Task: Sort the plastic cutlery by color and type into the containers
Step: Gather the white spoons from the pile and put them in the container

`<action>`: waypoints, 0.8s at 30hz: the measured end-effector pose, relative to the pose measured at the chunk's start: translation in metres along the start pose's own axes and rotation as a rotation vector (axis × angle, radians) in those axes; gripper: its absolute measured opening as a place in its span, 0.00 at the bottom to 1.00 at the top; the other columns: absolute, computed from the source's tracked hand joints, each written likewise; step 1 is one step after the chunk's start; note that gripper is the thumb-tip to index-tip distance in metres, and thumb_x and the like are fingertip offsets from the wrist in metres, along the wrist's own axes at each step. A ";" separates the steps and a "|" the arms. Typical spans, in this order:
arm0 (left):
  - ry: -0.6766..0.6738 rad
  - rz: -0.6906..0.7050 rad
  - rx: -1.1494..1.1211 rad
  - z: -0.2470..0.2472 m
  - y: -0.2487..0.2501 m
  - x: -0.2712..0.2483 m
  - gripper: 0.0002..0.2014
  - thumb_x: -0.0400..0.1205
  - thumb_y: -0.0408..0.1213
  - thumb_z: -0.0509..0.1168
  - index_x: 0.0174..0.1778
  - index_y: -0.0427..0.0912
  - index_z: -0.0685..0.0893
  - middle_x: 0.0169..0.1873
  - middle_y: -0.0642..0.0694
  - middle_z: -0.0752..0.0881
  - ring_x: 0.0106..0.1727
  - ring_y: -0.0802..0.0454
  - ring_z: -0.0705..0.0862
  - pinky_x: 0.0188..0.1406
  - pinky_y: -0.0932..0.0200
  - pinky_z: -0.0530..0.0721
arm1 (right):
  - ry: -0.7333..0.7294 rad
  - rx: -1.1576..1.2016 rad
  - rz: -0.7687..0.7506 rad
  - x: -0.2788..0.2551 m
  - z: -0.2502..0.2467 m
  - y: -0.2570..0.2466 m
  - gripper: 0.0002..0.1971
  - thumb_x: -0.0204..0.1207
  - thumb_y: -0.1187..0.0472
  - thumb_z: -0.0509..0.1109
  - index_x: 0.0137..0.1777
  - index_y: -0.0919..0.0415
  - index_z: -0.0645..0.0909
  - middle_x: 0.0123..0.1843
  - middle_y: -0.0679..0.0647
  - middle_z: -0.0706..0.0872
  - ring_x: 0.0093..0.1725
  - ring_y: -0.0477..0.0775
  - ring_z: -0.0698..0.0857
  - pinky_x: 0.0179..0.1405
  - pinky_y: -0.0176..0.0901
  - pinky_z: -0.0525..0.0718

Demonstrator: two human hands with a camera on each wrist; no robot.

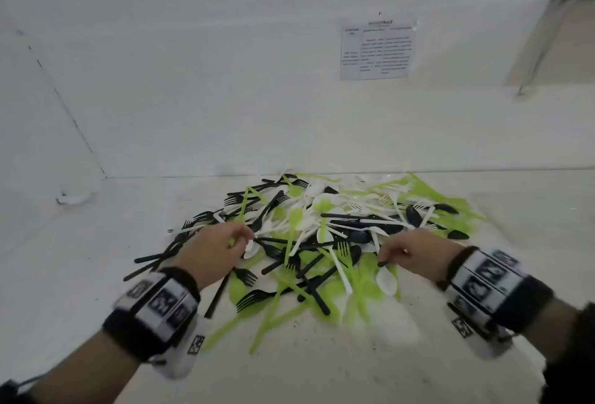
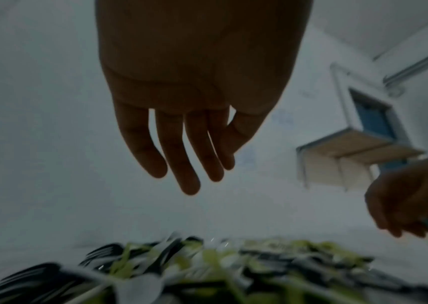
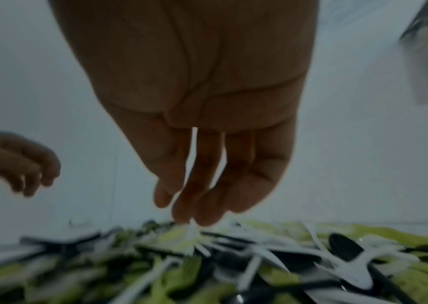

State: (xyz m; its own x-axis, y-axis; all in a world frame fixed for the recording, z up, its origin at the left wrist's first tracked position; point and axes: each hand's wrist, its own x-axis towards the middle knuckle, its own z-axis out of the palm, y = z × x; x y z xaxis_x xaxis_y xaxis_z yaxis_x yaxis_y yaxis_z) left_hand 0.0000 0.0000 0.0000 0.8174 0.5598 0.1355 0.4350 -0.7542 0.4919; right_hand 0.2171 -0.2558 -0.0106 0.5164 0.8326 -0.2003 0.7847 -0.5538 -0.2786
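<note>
A mixed pile of black, white and lime-green plastic forks, spoons and knives (image 1: 322, 236) lies on the white table (image 1: 80, 291). My left hand (image 1: 244, 239) hovers over the pile's left side. In the left wrist view this hand (image 2: 189, 174) has straight, relaxed fingers and holds nothing above the blurred pile (image 2: 233, 267). My right hand (image 1: 384, 258) is at the pile's right front. In the right wrist view its fingertips (image 3: 194, 216) point down and reach the top of the pile (image 3: 233, 257). I see nothing gripped between them. No containers are in view.
A white wall runs close behind the pile, with a printed sheet (image 1: 376, 49) stuck on it. A wooden desk with a metal frame (image 1: 553, 42) shows at the upper right. A small white fitting (image 1: 74, 199) lies at the table's far left corner.
</note>
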 end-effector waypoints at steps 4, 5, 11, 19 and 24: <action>-0.251 -0.086 0.400 0.010 -0.039 0.051 0.14 0.83 0.36 0.54 0.61 0.51 0.80 0.62 0.49 0.82 0.61 0.49 0.81 0.60 0.54 0.79 | -0.260 -0.269 0.057 0.041 0.012 0.000 0.21 0.79 0.71 0.58 0.68 0.53 0.78 0.69 0.54 0.79 0.69 0.55 0.77 0.66 0.40 0.75; -0.282 -0.091 0.480 0.012 -0.047 0.063 0.17 0.83 0.35 0.53 0.65 0.52 0.78 0.65 0.49 0.78 0.65 0.49 0.78 0.62 0.54 0.77 | -0.302 -0.337 0.038 0.049 0.015 0.004 0.21 0.79 0.71 0.59 0.68 0.52 0.77 0.70 0.55 0.77 0.69 0.56 0.77 0.67 0.43 0.76; -0.376 0.070 0.739 0.030 -0.076 0.095 0.21 0.85 0.33 0.54 0.73 0.55 0.71 0.73 0.54 0.70 0.74 0.51 0.69 0.70 0.50 0.71 | -0.357 -0.523 0.022 0.067 0.027 0.017 0.20 0.80 0.60 0.64 0.71 0.49 0.70 0.68 0.55 0.75 0.69 0.57 0.76 0.61 0.47 0.77; -0.211 0.132 0.702 0.045 -0.087 0.104 0.11 0.86 0.43 0.56 0.62 0.53 0.77 0.64 0.55 0.78 0.68 0.53 0.73 0.70 0.54 0.67 | -0.175 -0.331 0.042 0.069 0.030 0.031 0.15 0.76 0.58 0.66 0.62 0.48 0.79 0.64 0.49 0.78 0.66 0.51 0.78 0.62 0.42 0.78; -0.020 0.052 0.343 0.036 -0.063 0.110 0.11 0.88 0.41 0.50 0.61 0.44 0.73 0.57 0.48 0.82 0.57 0.46 0.82 0.58 0.52 0.73 | -0.008 -0.366 -0.026 0.065 0.030 0.028 0.14 0.79 0.66 0.59 0.61 0.55 0.75 0.59 0.49 0.70 0.60 0.54 0.78 0.49 0.44 0.78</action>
State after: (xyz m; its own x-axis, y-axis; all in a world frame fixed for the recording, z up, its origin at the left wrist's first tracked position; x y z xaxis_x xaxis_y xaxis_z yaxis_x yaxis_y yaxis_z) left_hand 0.0758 0.0964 -0.0472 0.8474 0.5136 0.1344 0.4916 -0.8547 0.1666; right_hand 0.2627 -0.2176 -0.0601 0.4933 0.8452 -0.2056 0.8689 -0.4900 0.0702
